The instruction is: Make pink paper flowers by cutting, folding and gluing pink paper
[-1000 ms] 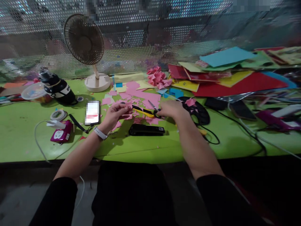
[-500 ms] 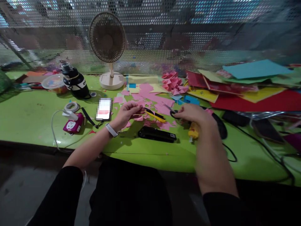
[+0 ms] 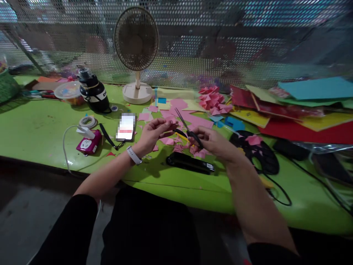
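Note:
My right hand (image 3: 213, 142) is closed around the black handles of a pair of scissors (image 3: 184, 121), whose blades point up and away, slightly apart. Facing it, my left hand (image 3: 154, 134) has thumb and fingertips brought together in a pinch; whatever is between them is too small to make out. The scissor blades are just right of the left fingertips. Below the hands lie a yellow and black utility knife (image 3: 180, 135), partly covered, and pink paper scraps (image 3: 167, 141). A black stapler (image 3: 190, 163) rests nearer the table edge.
Folded pink paper pieces (image 3: 212, 100) are heaped behind my right hand. Coloured paper sheets (image 3: 309, 125) are stacked at right. A fan (image 3: 137, 92), black bottle (image 3: 95, 96), phone (image 3: 126, 127), tape roll (image 3: 87, 122) and purple power adapter (image 3: 89, 142) stand or lie left of centre.
My right hand has brought the scissors left towards my left hand and turned the blades more upright. My left hand keeps its pinch. The whole view has shifted slightly.

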The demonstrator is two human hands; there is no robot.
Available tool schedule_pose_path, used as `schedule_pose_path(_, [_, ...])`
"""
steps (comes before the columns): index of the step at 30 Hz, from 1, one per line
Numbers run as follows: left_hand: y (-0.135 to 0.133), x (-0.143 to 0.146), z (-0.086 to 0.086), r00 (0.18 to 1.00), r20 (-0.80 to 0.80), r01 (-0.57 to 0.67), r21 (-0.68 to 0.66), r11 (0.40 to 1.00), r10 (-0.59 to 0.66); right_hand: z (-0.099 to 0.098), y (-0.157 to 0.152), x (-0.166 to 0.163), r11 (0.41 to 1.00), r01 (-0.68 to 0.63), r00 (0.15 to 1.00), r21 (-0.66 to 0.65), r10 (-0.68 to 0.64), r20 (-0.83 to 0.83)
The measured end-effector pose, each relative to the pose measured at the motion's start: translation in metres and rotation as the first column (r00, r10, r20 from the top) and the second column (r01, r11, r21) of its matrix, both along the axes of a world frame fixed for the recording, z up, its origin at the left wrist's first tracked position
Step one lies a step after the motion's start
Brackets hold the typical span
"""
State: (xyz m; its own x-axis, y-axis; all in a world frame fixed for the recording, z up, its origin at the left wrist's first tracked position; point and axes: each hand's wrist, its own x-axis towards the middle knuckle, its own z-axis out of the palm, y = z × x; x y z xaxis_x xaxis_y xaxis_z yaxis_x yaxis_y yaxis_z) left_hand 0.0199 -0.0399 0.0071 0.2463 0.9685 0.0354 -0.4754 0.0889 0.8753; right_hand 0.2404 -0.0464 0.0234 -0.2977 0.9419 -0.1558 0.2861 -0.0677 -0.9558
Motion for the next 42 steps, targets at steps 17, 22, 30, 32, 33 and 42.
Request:
schedule_pose_path(17, [0.001,0.002,-0.004,0.999,0.018,0.028,-0.014,1.0,-0.028,0.006,-0.008,-0.015,0.992,-0.122,0.992,-0.014,0.123,0.032])
schedule_pose_path(22, [0.002,0.001,-0.004,0.999,0.021,0.029,-0.019,0.999,-0.028,0.001,-0.006,-0.012,0.993,-0.12,0.992,0.015,0.12,0.034])
schedule_pose_path(30, [0.002,0.002,-0.005,0.997,0.07,0.033,-0.03,0.999,-0.031,-0.007,-0.003,-0.01,0.994,-0.099,0.993,0.035,0.097,0.06])
schedule_pose_path(32, [0.002,0.003,-0.006,0.997,0.076,0.036,-0.032,0.999,-0.033,-0.007,-0.004,-0.011,0.995,-0.091,0.994,0.043,0.088,0.07])
schedule_pose_path(33, [0.002,0.003,-0.006,0.996,0.08,0.037,-0.032,0.999,-0.035,-0.006,-0.004,-0.011,0.995,-0.086,0.994,0.049,0.083,0.074])
schedule_pose_path(42, [0.003,0.002,-0.006,0.994,0.107,0.038,-0.02,0.999,-0.036,-0.004,-0.007,-0.014,0.997,-0.044,0.998,0.059,0.04,0.054])
